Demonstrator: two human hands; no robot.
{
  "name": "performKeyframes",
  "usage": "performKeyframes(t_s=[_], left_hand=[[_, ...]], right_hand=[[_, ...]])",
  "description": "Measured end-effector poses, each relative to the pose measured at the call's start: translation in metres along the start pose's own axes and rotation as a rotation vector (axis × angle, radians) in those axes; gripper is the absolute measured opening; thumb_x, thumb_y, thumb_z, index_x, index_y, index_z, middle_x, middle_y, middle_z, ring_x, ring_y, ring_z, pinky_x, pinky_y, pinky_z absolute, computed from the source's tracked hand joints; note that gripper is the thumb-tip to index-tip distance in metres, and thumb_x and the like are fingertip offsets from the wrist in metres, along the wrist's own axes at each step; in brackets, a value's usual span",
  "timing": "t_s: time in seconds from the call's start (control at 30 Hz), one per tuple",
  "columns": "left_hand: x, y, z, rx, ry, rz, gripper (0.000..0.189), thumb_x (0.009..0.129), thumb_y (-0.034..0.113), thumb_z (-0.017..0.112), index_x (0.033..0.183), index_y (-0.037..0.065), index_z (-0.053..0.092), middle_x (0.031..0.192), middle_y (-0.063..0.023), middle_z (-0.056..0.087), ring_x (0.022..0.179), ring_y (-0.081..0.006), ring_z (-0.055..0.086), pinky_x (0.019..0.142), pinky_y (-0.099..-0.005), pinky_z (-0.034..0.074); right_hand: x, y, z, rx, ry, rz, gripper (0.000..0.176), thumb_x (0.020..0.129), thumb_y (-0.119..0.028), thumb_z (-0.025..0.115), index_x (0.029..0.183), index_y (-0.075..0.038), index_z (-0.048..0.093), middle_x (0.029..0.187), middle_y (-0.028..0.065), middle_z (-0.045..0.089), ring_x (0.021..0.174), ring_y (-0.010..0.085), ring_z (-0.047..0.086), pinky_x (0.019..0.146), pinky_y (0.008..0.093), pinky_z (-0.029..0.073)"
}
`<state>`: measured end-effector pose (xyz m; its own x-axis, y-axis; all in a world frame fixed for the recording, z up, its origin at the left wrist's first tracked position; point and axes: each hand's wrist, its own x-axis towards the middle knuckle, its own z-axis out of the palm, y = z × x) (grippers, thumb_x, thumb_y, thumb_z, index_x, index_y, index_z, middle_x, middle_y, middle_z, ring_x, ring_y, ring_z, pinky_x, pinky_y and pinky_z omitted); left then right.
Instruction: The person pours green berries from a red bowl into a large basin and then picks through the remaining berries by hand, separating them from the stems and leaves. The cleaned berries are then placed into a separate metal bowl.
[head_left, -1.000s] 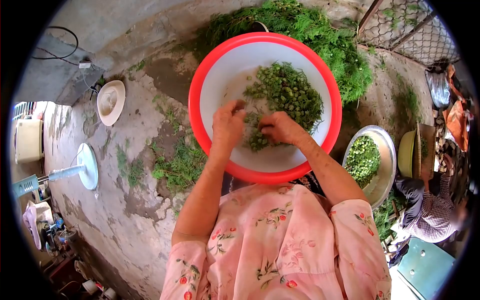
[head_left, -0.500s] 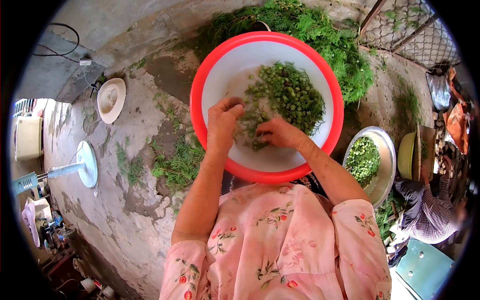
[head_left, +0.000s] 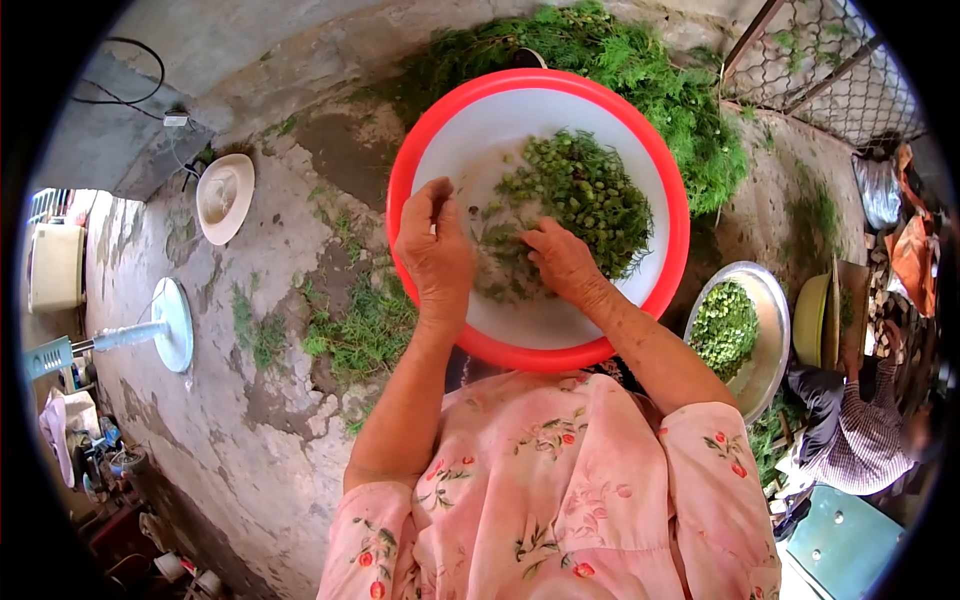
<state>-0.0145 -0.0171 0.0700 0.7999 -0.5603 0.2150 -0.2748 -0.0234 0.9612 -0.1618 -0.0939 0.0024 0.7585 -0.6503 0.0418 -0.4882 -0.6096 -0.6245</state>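
A wide white basin with a red rim [head_left: 662,160] sits on the ground in front of me. It holds a pile of small green pods and feathery sprigs [head_left: 585,190]. My left hand [head_left: 432,250] lies over the basin's left rim, fingers stretched and close together, with nothing visible in it. My right hand [head_left: 562,262] is inside the basin, its fingers curled into loose sprigs at the near edge of the pile.
A big heap of feathery greens [head_left: 650,80] lies behind the basin. To the right stand a metal bowl [head_left: 768,350] of green pods, a yellow bowl [head_left: 808,320] and a seated person [head_left: 860,430]. A hat [head_left: 223,197] and a fan [head_left: 165,328] lie left.
My left hand has moved left from the greens to the basin's rim and its fingers have straightened. My right hand has shifted slightly up into the pile.
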Motion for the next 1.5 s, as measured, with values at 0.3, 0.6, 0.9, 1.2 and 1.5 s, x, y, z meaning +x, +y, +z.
performKeyframes(t_s=[0.3, 0.6, 0.9, 1.2, 1.5], left_hand=[[0.003, -0.008, -0.004, -0.195, -0.034, -0.125, 0.027, 0.085, -0.002, 0.052, 0.112, -0.002, 0.053, 0.099, -0.0073, 0.059, 0.092, -0.0137, 0.055, 0.086, -0.0270, 0.044], [0.003, -0.014, -0.004, -0.249, -0.036, -0.174, 0.027, 0.085, -0.002, 0.050, 0.112, -0.002, 0.053, 0.095, -0.0052, 0.059, 0.089, -0.0120, 0.055, 0.083, -0.0249, 0.044], [0.002, -0.013, -0.005, -0.264, -0.058, -0.214, 0.027, 0.085, -0.002, 0.050, 0.113, -0.002, 0.053, 0.095, -0.0050, 0.059, 0.089, -0.0119, 0.054, 0.083, -0.0249, 0.043], [0.003, -0.014, -0.005, -0.287, -0.072, -0.214, 0.027, 0.086, -0.001, 0.050, 0.113, -0.002, 0.053, 0.095, -0.0054, 0.059, 0.089, -0.0116, 0.054, 0.082, -0.0246, 0.044], [0.002, -0.018, -0.004, -0.295, -0.078, -0.201, 0.026, 0.086, -0.001, 0.050, 0.112, -0.002, 0.053, 0.095, -0.0056, 0.059, 0.089, -0.0122, 0.054, 0.081, -0.0255, 0.044]], right_hand=[[0.007, 0.000, 0.000, -0.130, -0.177, -0.050, 0.013, 0.076, -0.010, 0.063, 0.089, -0.007, 0.060, 0.088, 0.0122, 0.053, 0.085, 0.0325, 0.057, 0.071, 0.0411, 0.047], [0.011, 0.001, 0.005, -0.247, -0.144, 0.052, 0.019, 0.074, -0.007, 0.063, 0.092, -0.007, 0.058, 0.093, 0.0119, 0.052, 0.086, 0.0324, 0.057, 0.070, 0.0410, 0.048], [0.022, -0.009, 0.015, -0.156, -0.179, -0.190, 0.025, 0.073, 0.001, 0.059, 0.096, -0.008, 0.054, 0.097, 0.0117, 0.050, 0.085, 0.0328, 0.056, 0.068, 0.0402, 0.048], [0.019, -0.012, 0.006, -0.067, -0.036, 0.021, 0.028, 0.073, 0.003, 0.056, 0.099, -0.005, 0.052, 0.102, 0.0140, 0.048, 0.087, 0.0343, 0.056, 0.070, 0.0409, 0.047], [0.022, -0.012, 0.016, -0.131, -0.169, -0.175, 0.030, 0.071, 0.005, 0.053, 0.098, -0.008, 0.053, 0.098, 0.0156, 0.048, 0.082, 0.0360, 0.057, 0.066, 0.0419, 0.048]])
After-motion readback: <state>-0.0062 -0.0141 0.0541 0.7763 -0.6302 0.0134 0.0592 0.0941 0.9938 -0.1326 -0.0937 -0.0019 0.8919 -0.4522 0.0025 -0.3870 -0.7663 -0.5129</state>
